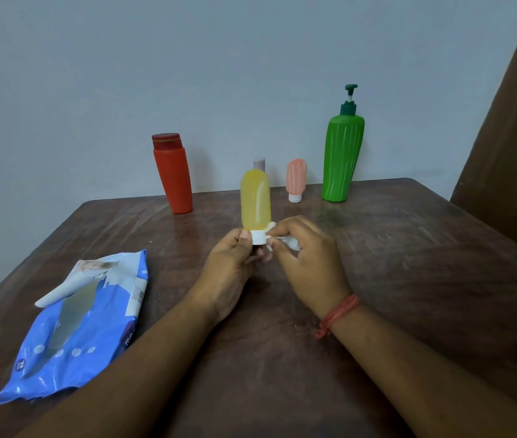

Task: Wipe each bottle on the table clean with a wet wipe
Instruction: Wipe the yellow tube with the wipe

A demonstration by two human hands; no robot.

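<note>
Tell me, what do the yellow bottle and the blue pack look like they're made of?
Yellow bottle: probably soft, translucent plastic or silicone, since light glows through it; its white cap looks like opaque plastic. Blue pack: thin glossy plastic film, crinkled and shiny.

Dim, even indoor light, faint sheen on the table, soft focus, wide-angle bending at the edges.
</note>
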